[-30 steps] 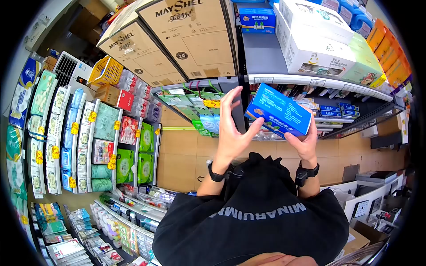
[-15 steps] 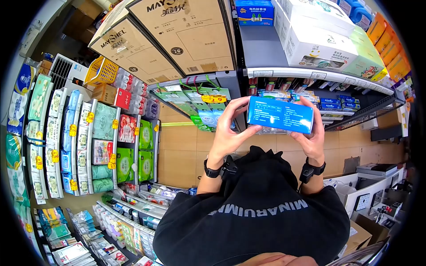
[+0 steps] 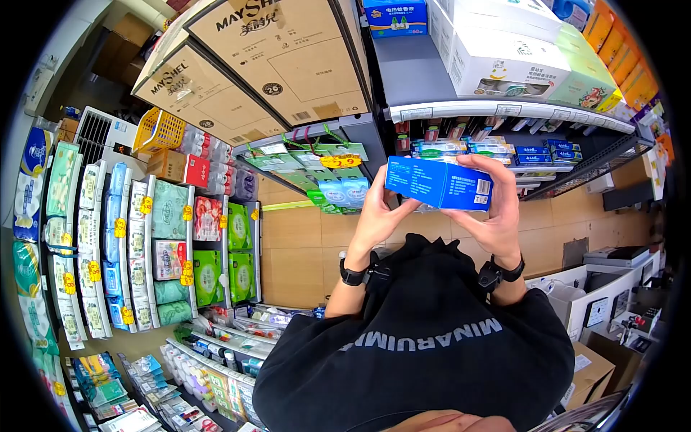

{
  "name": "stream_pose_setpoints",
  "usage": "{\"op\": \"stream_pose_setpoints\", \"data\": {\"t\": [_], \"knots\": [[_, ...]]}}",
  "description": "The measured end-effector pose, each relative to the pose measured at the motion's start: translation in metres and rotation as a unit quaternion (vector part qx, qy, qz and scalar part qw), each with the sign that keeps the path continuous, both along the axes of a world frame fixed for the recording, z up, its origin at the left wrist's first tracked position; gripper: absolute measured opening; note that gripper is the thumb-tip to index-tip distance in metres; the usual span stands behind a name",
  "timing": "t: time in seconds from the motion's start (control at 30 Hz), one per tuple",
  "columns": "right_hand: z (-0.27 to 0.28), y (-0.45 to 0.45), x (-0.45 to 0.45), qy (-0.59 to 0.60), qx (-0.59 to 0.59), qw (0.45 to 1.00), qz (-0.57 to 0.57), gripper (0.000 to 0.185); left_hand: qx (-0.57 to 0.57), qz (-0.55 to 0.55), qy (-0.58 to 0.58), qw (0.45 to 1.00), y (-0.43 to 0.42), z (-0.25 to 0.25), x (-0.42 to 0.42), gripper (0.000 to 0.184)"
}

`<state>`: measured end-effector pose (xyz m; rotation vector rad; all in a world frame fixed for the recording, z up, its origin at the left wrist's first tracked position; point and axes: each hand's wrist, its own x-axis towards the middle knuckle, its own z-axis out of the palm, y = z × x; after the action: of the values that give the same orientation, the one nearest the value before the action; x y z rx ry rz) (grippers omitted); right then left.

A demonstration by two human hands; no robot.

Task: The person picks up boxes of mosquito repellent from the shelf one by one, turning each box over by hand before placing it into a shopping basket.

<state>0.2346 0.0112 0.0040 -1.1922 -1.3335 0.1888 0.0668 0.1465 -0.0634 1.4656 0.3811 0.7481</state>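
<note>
A blue cardboard box (image 3: 421, 182) with white print and a barcode is held up between both hands, above the floor and in front of the shelf. My left hand (image 3: 381, 212) grips its left end, thumb along the lower edge. Around the right end are the fingers of my right hand (image 3: 497, 205), with the thumb below. Two faces of the box show, meeting at a vertical edge near its middle. Another blue box (image 3: 395, 18), with a similar look, stands on the grey shelf (image 3: 410, 68) beyond.
White boxes (image 3: 504, 68) fill the shelf's right side; toothpaste-like cartons (image 3: 533, 155) lie below. Large brown cartons (image 3: 281, 65) stand at upper left. Tissue packs (image 3: 209, 277) line the left shelves. A tiled floor (image 3: 291, 248) lies between, with a white counter (image 3: 604, 302) at right.
The blue box has been turned, so a second face with a barcode now shows at its right. Both hands moved slightly with it, and the view shifted a little.
</note>
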Motion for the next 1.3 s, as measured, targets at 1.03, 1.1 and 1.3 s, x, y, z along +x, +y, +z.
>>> {"op": "stream_pose_setpoints", "data": {"t": [1.03,1.1,1.3], "knots": [[-0.022,0.002,0.015,0.114,0.069,0.99,0.034,0.076,0.088,0.111,-0.083,0.986,-0.006,0.005,0.0,0.077],[-0.032,-0.001,0.022,0.151,0.025,0.988,0.019,0.08,0.127,0.136,-0.084,0.979,-0.002,0.014,-0.01,0.079],[-0.058,0.008,0.021,0.309,-0.07,0.945,0.083,0.079,0.305,0.166,-0.085,0.934,-0.012,0.031,-0.015,0.089]]}}
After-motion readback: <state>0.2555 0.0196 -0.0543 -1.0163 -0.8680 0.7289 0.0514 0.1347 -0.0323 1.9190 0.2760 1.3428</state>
